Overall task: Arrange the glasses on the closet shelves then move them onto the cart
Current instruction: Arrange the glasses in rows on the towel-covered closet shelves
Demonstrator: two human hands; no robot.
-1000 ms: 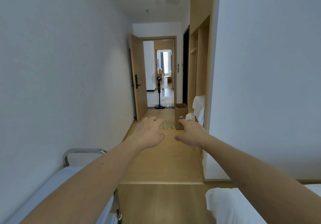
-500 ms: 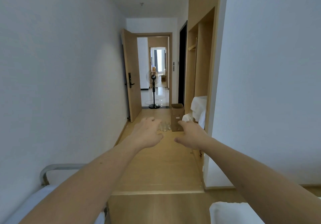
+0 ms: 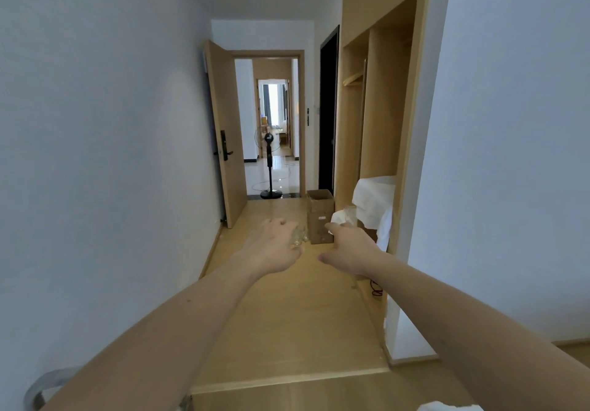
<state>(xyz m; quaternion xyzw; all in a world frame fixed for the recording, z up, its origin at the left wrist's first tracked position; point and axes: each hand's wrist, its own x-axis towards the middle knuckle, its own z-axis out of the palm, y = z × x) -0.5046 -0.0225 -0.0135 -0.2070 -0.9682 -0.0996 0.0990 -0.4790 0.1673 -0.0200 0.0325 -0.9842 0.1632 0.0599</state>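
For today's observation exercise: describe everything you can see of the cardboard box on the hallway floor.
The cardboard box is plain brown, taller than wide, and stands upright on the wooden floor against the closet side, just before the dark doorway. Its top flaps are open; the inside cannot be made out. A small white label sits on its near face. The right hand overlaps its lower corner in view; contact cannot be told.

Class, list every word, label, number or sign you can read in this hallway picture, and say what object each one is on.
No text can be read anywhere in this picture.
White sticker on the cardboard box: too small and blurred to read.
Lock panel on the open door: no readable digits or marks.
Wall switch beside the doorway: no readable marking.
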